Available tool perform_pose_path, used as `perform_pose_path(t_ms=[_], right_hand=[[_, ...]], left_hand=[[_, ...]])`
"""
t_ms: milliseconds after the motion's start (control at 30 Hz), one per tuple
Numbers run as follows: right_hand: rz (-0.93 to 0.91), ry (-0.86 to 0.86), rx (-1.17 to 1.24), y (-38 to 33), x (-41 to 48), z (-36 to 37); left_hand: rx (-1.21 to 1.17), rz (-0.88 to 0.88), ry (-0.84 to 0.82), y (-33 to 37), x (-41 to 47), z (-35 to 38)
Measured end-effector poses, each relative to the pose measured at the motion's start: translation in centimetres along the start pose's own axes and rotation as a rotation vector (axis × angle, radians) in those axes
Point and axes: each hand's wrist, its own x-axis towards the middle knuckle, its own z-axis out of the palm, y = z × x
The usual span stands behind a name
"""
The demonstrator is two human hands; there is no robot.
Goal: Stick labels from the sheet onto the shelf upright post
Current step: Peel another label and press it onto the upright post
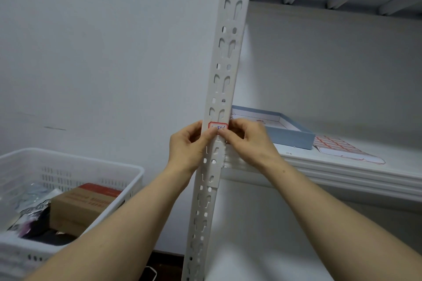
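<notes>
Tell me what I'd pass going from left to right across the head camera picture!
white basket → left hand → red-edged label → right hand → blue tray → label sheet

A white post [225, 57] punched with rows of slots stands nearly upright, leaning slightly right toward its top. A small red-bordered label [218, 126] with handwriting sits on its front face. The sheet [338, 146], a grid of red-bordered stickers, lies flat on the shelf [342, 173], far right of the post.
</notes>
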Motion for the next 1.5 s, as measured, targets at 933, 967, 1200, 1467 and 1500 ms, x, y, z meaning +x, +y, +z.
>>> perform_pose_path(t_ms=[933, 967, 1200, 1467, 1500], right_hand=[[0.086, 0.192, -0.227, -0.7, 0.3, 1.2], [0.082, 0.187, -0.23, -0.6, 0.4, 1.2], [0.09, 0.111, -0.079, 0.0, 0.4, 0.9], [0.065, -0.084, 0.231, 0.1, 0.2, -0.9], [0.064, -0.102, 0.245, 0.1, 0.1, -1.0]], left_hand=[[-0.164, -0.192, 0.124, -0.6, 0.5, 0.0], [-0.169, -0.195, 0.124, -0.5, 0.4, 0.1], [-0.224, -0.23, 0.111, -0.5, 0.2, -0.1], [-0.155, -0.194, 0.165, -0.7, 0.5, 0.1], [-0.162, -0.209, 0.155, -0.7, 0.5, 0.1]])
